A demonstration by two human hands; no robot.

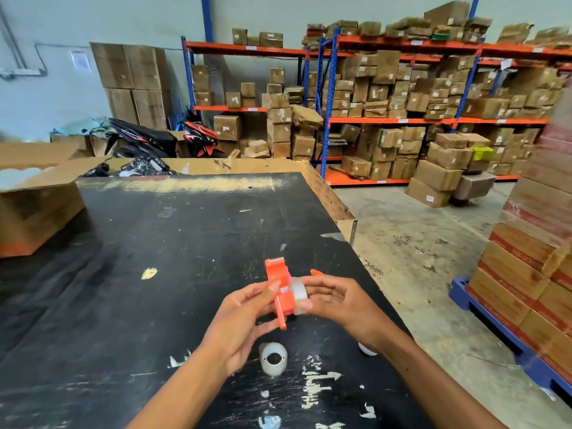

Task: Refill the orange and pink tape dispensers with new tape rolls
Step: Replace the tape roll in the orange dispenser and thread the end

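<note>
Orange dispenser in both hands, lower centre of frame.

Your left hand (244, 308) pinches the orange tape dispenser (278, 289) on its side, thumb on the face; your right hand (332, 300) grips the clear tape roll (298, 294) pressed against it (a sliver of pink shows between them, can't tell what). A second clear roll (273, 358) lies on the black table (154, 243) just below your hands.

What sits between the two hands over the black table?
In the head view, the left hand and right hand hold the orange plastic tape dispenser and a clear tape roll between them.
</note>
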